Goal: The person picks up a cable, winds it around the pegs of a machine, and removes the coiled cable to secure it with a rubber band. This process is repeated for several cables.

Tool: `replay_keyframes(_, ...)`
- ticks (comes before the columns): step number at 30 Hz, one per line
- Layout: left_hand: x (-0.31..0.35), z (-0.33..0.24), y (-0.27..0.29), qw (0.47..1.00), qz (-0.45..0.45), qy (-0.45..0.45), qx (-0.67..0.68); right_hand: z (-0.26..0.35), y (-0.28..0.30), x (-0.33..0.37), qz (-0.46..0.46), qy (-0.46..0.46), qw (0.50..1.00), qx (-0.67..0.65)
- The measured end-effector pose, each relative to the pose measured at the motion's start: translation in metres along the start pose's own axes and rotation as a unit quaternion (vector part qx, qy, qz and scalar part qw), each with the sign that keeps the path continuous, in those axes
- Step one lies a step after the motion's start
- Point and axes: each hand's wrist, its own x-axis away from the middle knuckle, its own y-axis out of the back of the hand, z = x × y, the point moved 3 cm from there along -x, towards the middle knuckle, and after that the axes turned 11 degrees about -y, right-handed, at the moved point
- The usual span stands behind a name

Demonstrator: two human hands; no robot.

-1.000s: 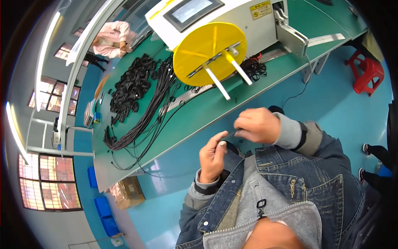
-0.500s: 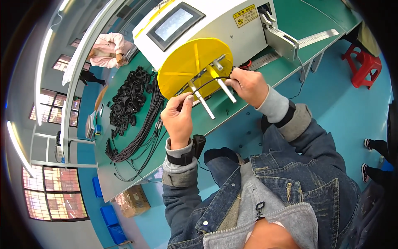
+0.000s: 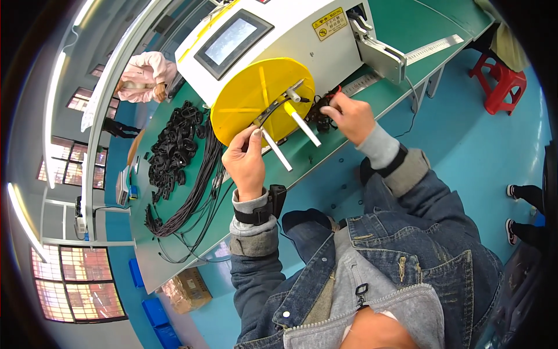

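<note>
A winding machine's round yellow disc [image 3: 238,109] faces me, with metal pegs [image 3: 303,124] sticking out of it. A short black cable [image 3: 271,109] lies along the disc by the pegs. My left hand [image 3: 245,163] pinches its lower end between thumb and fingertips, beside the lower peg. To the right of the disc, my right hand [image 3: 352,118] is closed, fingers curled, at the edge of a heap of thin dark strips [image 3: 319,114] on the table. What its fingertips hold, if anything, is too small to make out.
The white machine body [image 3: 279,41] carries a screen [image 3: 233,44]. Left of the disc lie a pile of coiled black cables [image 3: 172,148] and a long cable bundle [image 3: 200,186] on the green table [image 3: 152,256]. A steel ruler [image 3: 433,49] lies at right; a red stool [image 3: 499,87] stands beyond.
My right hand has let go of the cable and moved to the heap of dark strips. My left hand keeps its pinch by the lower peg. The whole view has shifted slightly.
</note>
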Motion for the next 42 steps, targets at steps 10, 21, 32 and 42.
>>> replay_keyframes(10,0.022,0.004,0.014,0.998,-0.03,0.054,0.029,-0.039,0.04,0.077,0.165,-0.145,0.975,-0.026)
replay_keyframes(21,0.036,-0.043,0.022,0.964,0.025,-0.17,-0.204,-0.033,0.035,0.092,0.25,-0.184,0.949,-0.061)
replay_keyframes(32,0.059,-0.044,0.005,0.979,-0.015,-0.116,-0.169,-0.033,0.036,0.097,0.275,-0.211,0.936,-0.064)
replay_keyframes(42,0.035,-0.078,-0.035,0.905,-0.005,-0.302,-0.298,0.026,0.048,0.055,0.215,-0.101,0.957,-0.166)
